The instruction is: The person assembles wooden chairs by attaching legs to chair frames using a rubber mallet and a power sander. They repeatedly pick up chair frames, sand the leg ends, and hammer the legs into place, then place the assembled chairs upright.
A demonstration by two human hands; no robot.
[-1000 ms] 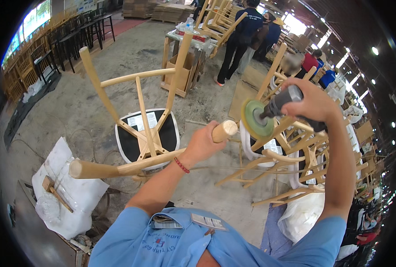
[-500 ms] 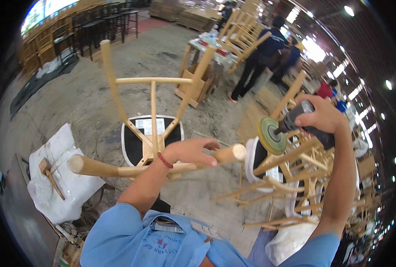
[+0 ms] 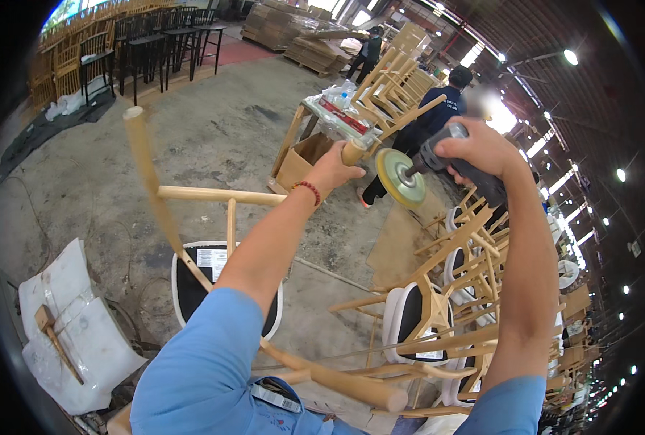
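Note:
An upside-down wooden chair (image 3: 214, 194) stands before me, its pale legs pointing up and its seat's black underside (image 3: 188, 290) low down. My left hand (image 3: 328, 172) is closed around the upper end of its far right chair leg (image 3: 352, 151), whose round tip sticks out above the fingers. In my right hand (image 3: 482, 156) is a dark handheld angle grinder (image 3: 449, 156). Its round yellow-green sanding disc (image 3: 401, 178) faces the leg tip, with a small gap between them. My left forearm hides part of the chair's frame.
More upturned chairs (image 3: 424, 312) crowd the right side. At lower left a wooden mallet (image 3: 58, 341) lies on white foam sheeting (image 3: 83, 290). Ahead are a cluttered table (image 3: 337, 116), a cardboard box (image 3: 301, 163) and a person in dark clothes (image 3: 438, 109). Dark stools (image 3: 148, 51) line the far left.
My left hand has gone from the near part of the chair to the far right leg's tip. The grinder has moved left and slightly up toward that leg. The view has shifted.

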